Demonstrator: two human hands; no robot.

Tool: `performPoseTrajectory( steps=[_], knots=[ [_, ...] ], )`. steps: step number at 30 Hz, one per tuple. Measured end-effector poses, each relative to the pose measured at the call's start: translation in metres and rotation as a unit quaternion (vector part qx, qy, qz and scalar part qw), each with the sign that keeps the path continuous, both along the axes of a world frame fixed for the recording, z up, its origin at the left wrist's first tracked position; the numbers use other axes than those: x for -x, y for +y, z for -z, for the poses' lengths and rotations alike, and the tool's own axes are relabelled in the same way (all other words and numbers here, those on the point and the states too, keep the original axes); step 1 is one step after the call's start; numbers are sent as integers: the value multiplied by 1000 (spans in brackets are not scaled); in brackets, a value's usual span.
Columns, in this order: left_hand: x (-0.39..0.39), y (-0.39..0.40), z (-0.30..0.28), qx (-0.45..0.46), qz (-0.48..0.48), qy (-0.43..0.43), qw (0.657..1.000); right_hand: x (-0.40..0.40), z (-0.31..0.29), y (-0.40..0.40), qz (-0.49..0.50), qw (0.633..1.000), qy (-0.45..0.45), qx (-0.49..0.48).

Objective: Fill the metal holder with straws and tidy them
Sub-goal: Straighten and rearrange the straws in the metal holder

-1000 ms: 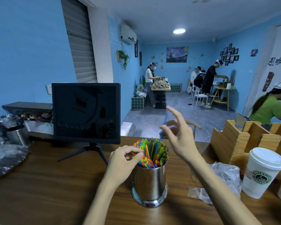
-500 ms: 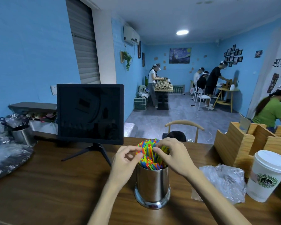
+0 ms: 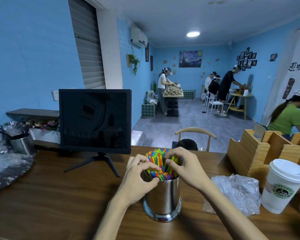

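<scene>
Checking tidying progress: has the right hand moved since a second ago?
Yes. The right hand has come down and toward the metal holder; its fingers now rest on the straws.

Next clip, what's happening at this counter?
A person is tidying coloured straws standing in a metal holder on a wooden counter. The left hand is at the holder's left rim with fingers curled among the straw tops, and the right hand pinches straws on the right side. The holder already looks full. A crumpled plastic bag and a lidded paper cup sit to the right.
</scene>
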State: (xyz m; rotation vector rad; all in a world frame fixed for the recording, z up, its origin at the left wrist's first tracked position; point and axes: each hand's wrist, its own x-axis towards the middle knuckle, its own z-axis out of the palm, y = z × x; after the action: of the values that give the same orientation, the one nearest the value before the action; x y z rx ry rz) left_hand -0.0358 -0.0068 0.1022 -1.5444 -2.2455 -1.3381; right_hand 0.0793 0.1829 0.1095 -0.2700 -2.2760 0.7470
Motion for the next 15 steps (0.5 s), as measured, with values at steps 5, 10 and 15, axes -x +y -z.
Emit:
performPoseTrajectory(
  steps=[5,10,15],
  knots=[
    [2,-1,-3,0,-20,41,999,-5,1,0,-6,1000,14,17],
    [1,3,-7,2,-43,67,997,-9,-1,-4,-10,1000,22,17],
    [-5,7,-8,4,-72,118,990,-13,-2,-6,-3,1000,18,2]
  ],
)
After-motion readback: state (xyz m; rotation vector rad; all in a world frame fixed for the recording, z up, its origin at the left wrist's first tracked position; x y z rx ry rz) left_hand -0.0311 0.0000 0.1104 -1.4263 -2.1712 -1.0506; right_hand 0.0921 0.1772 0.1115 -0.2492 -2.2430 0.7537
